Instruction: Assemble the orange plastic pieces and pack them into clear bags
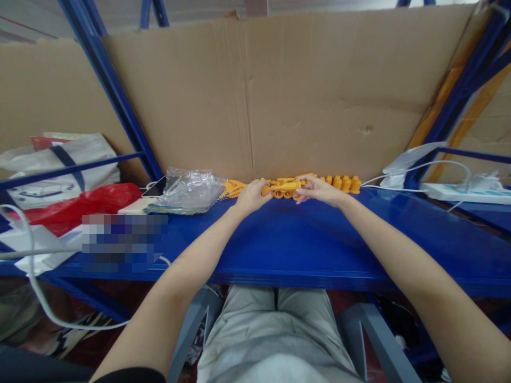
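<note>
We close our left hand (250,196) on the left end of the orange plastic part (284,186); its long axis runs left to right along the blue shelf (295,239). Our right hand (317,190) pinches its right end. Both hands are equally near; loose orange pieces (346,183) lie rightward.

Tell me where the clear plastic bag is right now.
In the head view, the clear plastic bag lies on the blue shelf against the cardboard backing, just left of the left hand and the orange parts.

The person has bare forearms, a black sleeve edge (131,375) (left arm only), and light grey trousers (275,340).
</note>
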The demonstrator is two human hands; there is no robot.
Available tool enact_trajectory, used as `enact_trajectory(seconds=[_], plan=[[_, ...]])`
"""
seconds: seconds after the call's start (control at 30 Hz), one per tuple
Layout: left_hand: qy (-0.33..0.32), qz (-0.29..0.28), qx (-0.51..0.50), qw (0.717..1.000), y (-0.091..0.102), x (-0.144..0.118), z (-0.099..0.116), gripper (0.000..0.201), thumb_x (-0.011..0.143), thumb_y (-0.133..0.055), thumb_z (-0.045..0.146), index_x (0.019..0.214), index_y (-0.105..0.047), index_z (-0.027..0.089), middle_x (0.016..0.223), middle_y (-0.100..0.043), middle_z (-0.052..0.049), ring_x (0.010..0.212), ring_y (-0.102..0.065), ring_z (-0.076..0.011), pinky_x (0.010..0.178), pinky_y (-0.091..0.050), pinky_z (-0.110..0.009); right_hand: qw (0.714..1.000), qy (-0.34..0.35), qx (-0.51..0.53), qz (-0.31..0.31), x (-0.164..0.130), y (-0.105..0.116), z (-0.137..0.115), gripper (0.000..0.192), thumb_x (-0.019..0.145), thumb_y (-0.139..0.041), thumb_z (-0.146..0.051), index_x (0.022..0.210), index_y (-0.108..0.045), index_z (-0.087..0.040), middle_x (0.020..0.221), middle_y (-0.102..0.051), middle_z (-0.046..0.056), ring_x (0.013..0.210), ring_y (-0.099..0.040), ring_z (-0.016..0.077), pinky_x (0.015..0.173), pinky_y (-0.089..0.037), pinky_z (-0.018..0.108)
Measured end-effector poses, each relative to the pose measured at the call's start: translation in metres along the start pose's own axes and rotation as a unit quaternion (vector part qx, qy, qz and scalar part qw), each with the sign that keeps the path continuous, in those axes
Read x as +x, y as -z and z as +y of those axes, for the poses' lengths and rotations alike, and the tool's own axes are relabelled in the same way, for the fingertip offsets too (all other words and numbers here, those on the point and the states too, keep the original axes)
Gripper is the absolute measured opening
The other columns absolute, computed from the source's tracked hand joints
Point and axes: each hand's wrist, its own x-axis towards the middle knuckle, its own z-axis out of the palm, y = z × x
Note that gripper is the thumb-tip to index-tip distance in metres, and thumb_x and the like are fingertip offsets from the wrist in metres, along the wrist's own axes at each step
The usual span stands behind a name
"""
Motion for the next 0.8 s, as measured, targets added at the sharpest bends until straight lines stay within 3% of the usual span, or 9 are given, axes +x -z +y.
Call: enact_trajectory(seconds=[0.17, 0.3, 0.47, 0.6, 0.67, 0.8], plan=[[-0.013, 0.012, 0.008, 1.0, 0.002, 0.0, 0.0, 0.024, 0.084, -0.061, 0.026, 0.108, -0.065, 0.022, 0.103, -0.07, -0.007, 0.099, -0.067, -0.0229, 0.089, -0.051, -0.033, 1.0, 0.008, 0.014, -0.008, 0.0, -0.003, 0.0, 0.04, 0.084, -0.069, -0.057, 0.082, -0.057, -0.019, 0.061, -0.071, 0.005, 0.05, -0.067, 0.016, 0.05, -0.057, 0.026], [-0.018, 0.017, 0.002, 1.0, 0.002, 0.0, 0.0, 0.023, 0.085, -0.062, 0.03, 0.107, -0.065, 0.021, 0.102, -0.07, -0.007, 0.098, -0.067, -0.0229, 0.088, -0.051, -0.034, 1.0, 0.006, 0.003, 0.005, 0.0, -0.005, 0.0, 0.045, 0.084, -0.065, -0.063, 0.081, -0.059, -0.018, 0.057, -0.069, 0.005, 0.044, -0.063, 0.0144, 0.043, -0.053, 0.023], [-0.016, 0.02, -0.014, 1.0, 0.003, 0.0, 0.0, 0.023, 0.086, -0.064, 0.035, 0.102, -0.065, 0.019, 0.101, -0.071, -0.009, 0.098, -0.066, -0.0242, 0.087, -0.051, -0.035, 0.999, 0.027, -0.042, 0.017, 0.005, 0.0, 0.008, 0.035, 0.084, -0.072, -0.048, 0.1, -0.063, -0.018, 0.083, -0.075, 0.006, 0.059, -0.069, 0.013, 0.051, -0.056, 0.021], [-0.011, 0.025, -0.006, 1.0, 0.004, 0.0, 0.0, 0.022, 0.087, -0.063, 0.038, 0.1, -0.065, 0.02, 0.1, -0.071, -0.008, 0.097, -0.066, -0.0235, 0.087, -0.051, -0.034, 0.994, 0.095, -0.05, 0.017, 0.014, 0.006, 0.02, 0.052, 0.071, -0.083, -0.035, 0.117, -0.061, -0.021, 0.106, -0.074, 0.007, 0.083, -0.072, 0.0171, 0.072, -0.062, 0.032], [-0.01, 0.028, 0.001, 1.0, 0.004, 0.0, 0.0, 0.023, 0.087, -0.063, 0.039, 0.099, -0.065, 0.021, 0.098, -0.071, -0.008, 0.095, -0.066, -0.0228, 0.085, -0.051, -0.033, 0.993, 0.106, -0.047, 0.02, 0.017, 0.007, 0.024, 0.052, 0.068, -0.085, -0.035, 0.112, -0.062, -0.02, 0.106, -0.073, 0.008, 0.086, -0.072, 0.0184, 0.076, -0.061, 0.036], [-0.012, 0.029, 0.005, 0.999, 0.003, -0.001, 0.0, 0.023, 0.086, -0.064, 0.04, 0.099, -0.065, 0.021, 0.096, -0.07, -0.007, 0.093, -0.066, -0.0227, 0.083, -0.051, -0.033, 0.995, 0.09, -0.04, 0.022, 0.016, 0.007, 0.023, 0.044, 0.069, -0.084, -0.037, 0.104, -0.064, -0.019, 0.091, -0.074, 0.006, 0.072, -0.071, 0.0167, 0.073, -0.061, 0.036]])
